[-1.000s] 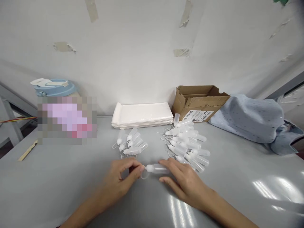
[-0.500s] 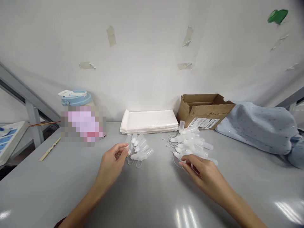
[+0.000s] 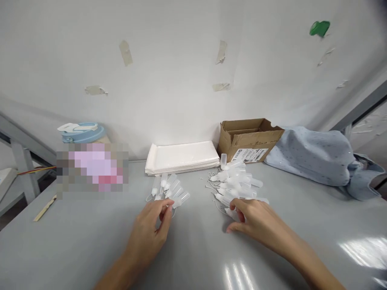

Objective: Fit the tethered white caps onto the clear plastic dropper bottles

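Note:
Two groups of small translucent plastic bottles with white caps and thin cords lie on the grey table. My left hand [image 3: 151,225] is at the front of the smaller group [image 3: 172,185], thumb and forefinger pinched at the cap end of its nearest bottle [image 3: 182,198]. Those fingertips partly hide the cap. My right hand [image 3: 252,219] is at the near side of the larger pile [image 3: 237,179], its thumb and forefinger spread apart. A bottle's white cap end [image 3: 231,213] shows between them, while the rest of that bottle is hidden under the hand.
Behind the bottles is a stack of white padded envelopes [image 3: 184,155]. An open cardboard box [image 3: 254,141] stands to its right, beside a light blue cloth [image 3: 311,161]. At left are a blue-lidded container [image 3: 83,133], a blurred pink item [image 3: 96,165] and a thin stick [image 3: 45,208].
My left hand has moved from the left side of the smaller group to its front bottle. My right thumb and forefinger have spread apart at the larger pile. The view has shifted slightly right.

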`<move>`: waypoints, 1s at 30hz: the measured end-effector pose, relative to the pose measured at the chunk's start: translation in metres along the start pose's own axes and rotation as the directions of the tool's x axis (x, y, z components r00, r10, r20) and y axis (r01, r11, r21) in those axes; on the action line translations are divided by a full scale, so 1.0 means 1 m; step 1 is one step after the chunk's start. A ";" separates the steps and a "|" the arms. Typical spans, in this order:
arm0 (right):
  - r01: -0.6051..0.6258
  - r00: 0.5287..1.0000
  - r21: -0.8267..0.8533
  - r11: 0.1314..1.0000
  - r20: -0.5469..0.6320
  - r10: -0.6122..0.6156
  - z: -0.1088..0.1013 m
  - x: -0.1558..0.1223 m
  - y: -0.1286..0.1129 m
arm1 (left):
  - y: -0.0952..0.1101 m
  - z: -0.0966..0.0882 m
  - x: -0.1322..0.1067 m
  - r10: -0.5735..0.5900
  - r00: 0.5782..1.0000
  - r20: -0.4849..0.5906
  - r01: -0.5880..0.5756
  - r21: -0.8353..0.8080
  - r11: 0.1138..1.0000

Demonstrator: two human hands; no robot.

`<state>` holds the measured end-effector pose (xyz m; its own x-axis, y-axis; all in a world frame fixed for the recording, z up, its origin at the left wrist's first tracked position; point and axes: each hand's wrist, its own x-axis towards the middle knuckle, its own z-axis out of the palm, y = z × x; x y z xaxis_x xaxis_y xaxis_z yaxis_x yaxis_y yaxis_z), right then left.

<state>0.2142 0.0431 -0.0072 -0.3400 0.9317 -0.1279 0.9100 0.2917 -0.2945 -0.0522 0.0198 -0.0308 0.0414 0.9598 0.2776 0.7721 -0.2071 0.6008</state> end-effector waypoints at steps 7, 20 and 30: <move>0.073 0.994 -0.054 0.996 0.091 -0.068 -0.003 -0.003 0.001 | -0.002 0.004 -0.003 0.332 0.943 -0.028 -0.328 0.096 0.940; 0.293 0.956 0.139 0.946 -0.009 -0.294 0.004 -0.010 -0.017 | 0.015 0.018 -0.022 0.398 0.876 0.272 -0.376 -0.130 0.917; 0.393 0.919 0.182 0.901 -0.092 -0.383 0.015 -0.008 -0.025 | 0.017 0.019 -0.020 0.396 0.867 0.304 -0.383 -0.104 0.918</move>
<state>0.1908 0.0251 -0.0128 -0.6389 0.7648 0.0826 0.6432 0.5900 -0.4881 -0.0281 0.0006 -0.0408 0.5339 0.8075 0.2507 0.6273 -0.5771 0.5229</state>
